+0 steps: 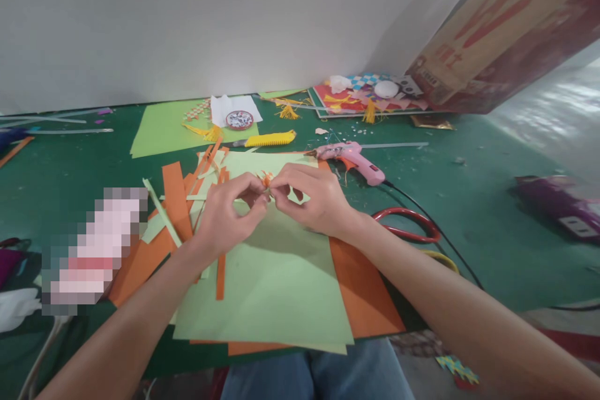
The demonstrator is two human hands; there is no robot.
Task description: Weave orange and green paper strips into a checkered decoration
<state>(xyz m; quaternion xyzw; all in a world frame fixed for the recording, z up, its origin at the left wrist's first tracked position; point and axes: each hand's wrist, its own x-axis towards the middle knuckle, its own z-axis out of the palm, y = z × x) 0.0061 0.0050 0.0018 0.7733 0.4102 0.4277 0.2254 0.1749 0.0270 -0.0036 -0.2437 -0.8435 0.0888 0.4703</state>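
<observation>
Between the fingertips of both hands is a small folded paper piece (267, 179) in orange and pale colours, mostly covered by the fingers. My left hand (234, 209) pinches it from the left with thumb and forefinger. From the other side my right hand (315, 197) grips it in a pinch too. Both hands are above a pale green paper sheet (276, 294), which lies over orange paper (360, 287). Beside my left wrist are loose orange paper strips (177, 199) and pale green strips (162, 212).
Right of the hands lies a pink glue gun (351, 159) with a black cord, near red-handled scissors (407, 225). A yellow utility knife (267, 139) sits behind the sheets. Paper crafts with yellow tassels (370, 111) line the white wall. A blurred-out object (98, 250) is at left.
</observation>
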